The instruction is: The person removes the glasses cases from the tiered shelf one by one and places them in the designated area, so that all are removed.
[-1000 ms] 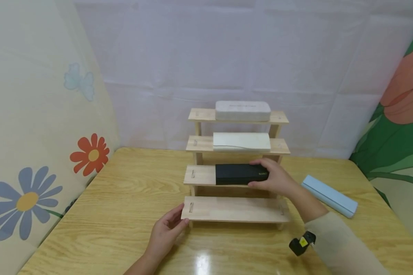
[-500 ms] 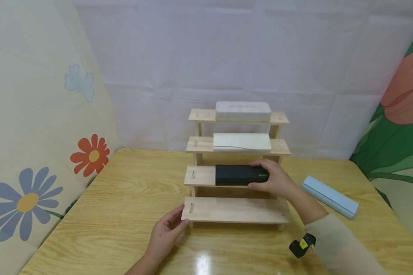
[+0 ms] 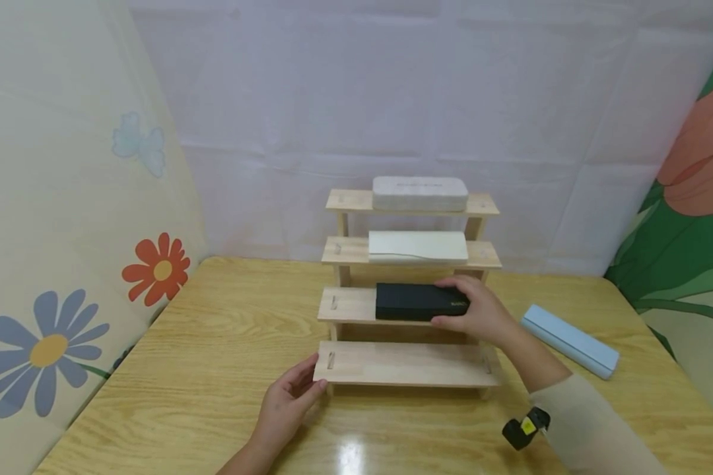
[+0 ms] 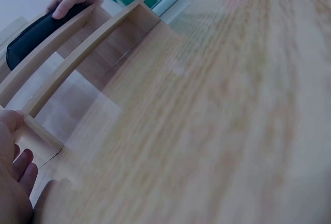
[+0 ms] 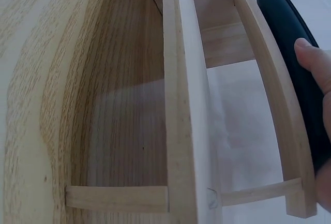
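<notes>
On the second step from the bottom of a wooden tiered stand [image 3: 404,364] lies a black glasses case [image 3: 412,301]. My right hand [image 3: 474,310] grips its right end, thumb at the front edge and fingers over the back. The right wrist view shows the thumb pressed along the dark case [image 5: 287,32]. At the lowest step's left end, my left hand [image 3: 288,402] pinches the board between thumb and fingers. In the left wrist view the left thumb [image 4: 11,119] rests on the board's corner.
A white rounded case [image 3: 419,193] sits on the top step, and a cream flap case [image 3: 417,246] on the step below. To the right of the stand, a light blue case [image 3: 570,341] lies slantwise on the wooden table [image 3: 232,330].
My right hand has shifted the black glasses case slightly to the right along its step. The left hand stays in place on the lowest board.
</notes>
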A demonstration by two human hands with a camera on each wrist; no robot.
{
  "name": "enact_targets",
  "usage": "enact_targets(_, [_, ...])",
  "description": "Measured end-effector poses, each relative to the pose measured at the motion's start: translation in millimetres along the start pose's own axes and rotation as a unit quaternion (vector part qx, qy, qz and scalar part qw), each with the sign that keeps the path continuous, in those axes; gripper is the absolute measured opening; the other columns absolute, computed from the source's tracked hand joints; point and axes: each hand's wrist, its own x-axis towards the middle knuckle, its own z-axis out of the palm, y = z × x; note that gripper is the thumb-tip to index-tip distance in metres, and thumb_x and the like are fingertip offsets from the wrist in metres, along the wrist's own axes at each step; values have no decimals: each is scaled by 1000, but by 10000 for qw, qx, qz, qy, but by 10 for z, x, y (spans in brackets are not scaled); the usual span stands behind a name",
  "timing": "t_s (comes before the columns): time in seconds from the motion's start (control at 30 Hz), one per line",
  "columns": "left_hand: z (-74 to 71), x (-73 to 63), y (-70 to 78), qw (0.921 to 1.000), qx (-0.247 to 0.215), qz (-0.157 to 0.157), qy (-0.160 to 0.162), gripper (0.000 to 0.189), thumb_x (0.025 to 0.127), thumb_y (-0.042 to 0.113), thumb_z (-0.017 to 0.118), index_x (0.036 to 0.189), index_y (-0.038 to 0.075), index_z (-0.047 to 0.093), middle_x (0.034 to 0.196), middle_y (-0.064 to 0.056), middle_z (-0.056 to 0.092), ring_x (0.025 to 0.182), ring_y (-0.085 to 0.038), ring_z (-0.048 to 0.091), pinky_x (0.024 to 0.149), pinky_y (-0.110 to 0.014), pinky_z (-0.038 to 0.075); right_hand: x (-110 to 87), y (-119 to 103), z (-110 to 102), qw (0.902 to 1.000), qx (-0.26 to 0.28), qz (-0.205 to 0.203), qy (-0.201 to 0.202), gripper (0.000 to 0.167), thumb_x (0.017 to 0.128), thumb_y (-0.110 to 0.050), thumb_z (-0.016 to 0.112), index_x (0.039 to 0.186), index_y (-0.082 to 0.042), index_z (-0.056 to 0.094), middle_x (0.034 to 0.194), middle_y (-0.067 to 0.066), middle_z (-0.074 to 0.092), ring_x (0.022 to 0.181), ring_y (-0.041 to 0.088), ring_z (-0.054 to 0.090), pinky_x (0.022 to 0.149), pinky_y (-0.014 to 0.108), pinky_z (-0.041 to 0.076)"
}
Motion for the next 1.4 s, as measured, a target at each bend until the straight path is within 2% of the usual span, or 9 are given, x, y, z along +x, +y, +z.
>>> enact_targets(0.53, [8,-7,-1,10000,-65,70,-16,47,88,5,71,132,-3,57,135,-19,59,123,-30,58,98,-27,53,-108,28,-101,9993,128,317,138,65,77,-31,84,134,-13,57,140,15,53,122,39,54,99,57,47])
enact_targets(0.77, [3,4,-6,10000,-29,32,18,47,87,4,72,131,-3,57,134,-19,61,122,-29,59,98,-27,53,-153,55,-165,9991,112,367,206,66,78,-31,84,134,-11,56,139,16,54,123,40,53,100,58,46])
enact_targets(1.1, [0,3,-8,10000,-3,26,21,47,87,3,71,131,-3,57,134,-19,60,123,-30,59,99,-29,53,-266,57,-282,9985,-9,511,218,69,79,-39,81,136,-11,54,142,18,51,125,42,52,98,60,47])
enact_targets(1.4, [0,5,1,10000,-42,-50,-5,47,87,4,71,132,-2,57,135,-18,60,123,-29,59,99,-28,53,-345,97,-390,9976,-56,601,327,69,79,-36,82,137,-11,53,142,22,50,124,44,51,98,61,46])
